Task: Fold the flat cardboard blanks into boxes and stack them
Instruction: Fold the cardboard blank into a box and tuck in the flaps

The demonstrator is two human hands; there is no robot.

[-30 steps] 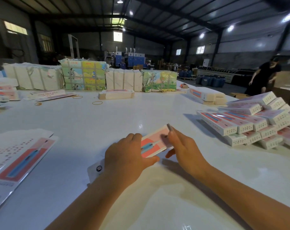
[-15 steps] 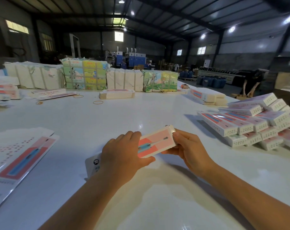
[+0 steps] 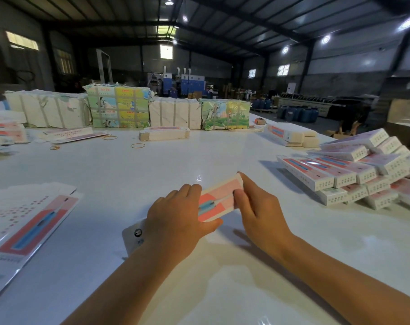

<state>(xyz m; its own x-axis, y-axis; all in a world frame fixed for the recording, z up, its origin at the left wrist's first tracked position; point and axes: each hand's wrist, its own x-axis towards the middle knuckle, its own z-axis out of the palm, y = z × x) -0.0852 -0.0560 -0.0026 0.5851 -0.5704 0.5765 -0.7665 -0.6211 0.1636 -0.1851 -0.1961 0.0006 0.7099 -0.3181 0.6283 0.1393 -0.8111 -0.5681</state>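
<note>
- The box (image 3: 219,200) sits low over the white table (image 3: 175,165), straight ahead of me; thin printed card, which I judge light, slick and quick to crease, so I take it by edges and corners.
- My left hand (image 3: 175,221) lies over its near half, fingers together, thumb along the near edge.
- My right hand (image 3: 258,214) pinches the far end flap.
- The stack of finished boxes (image 3: 354,174) waits well off to my right.
</note>
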